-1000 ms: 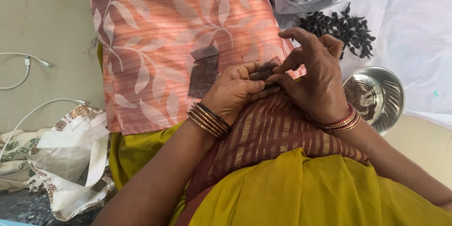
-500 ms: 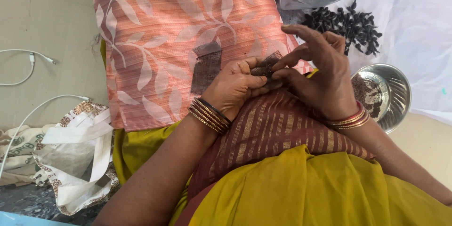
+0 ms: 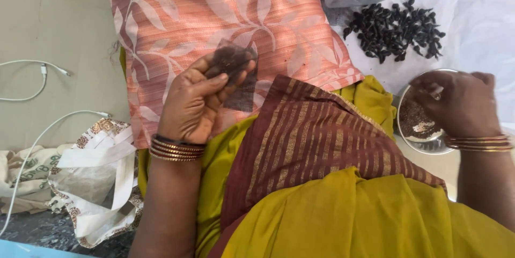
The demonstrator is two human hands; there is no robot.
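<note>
Over the pink leaf-patterned cloth (image 3: 225, 16), the left hand (image 3: 196, 102) pinched a small dark translucent pouch (image 3: 236, 70) between curled fingers. Farther right, the right hand (image 3: 461, 102) hovered, fingers bunched, above the round steel bowl (image 3: 413, 126), near scattered black pods (image 3: 397, 30).

A plain beige floor (image 3: 59, 16) fills the left side, evenly lit by soft daylight. White cables (image 3: 37, 83) loop across it — one ends in a small plug. At the lower left lies a crumpled white cloth bag (image 3: 91, 183) with patterned trim, on a darker speckled patch of floor (image 3: 48, 231). At the upper right, a white sheet (image 3: 483, 27) covers the ground.
</note>
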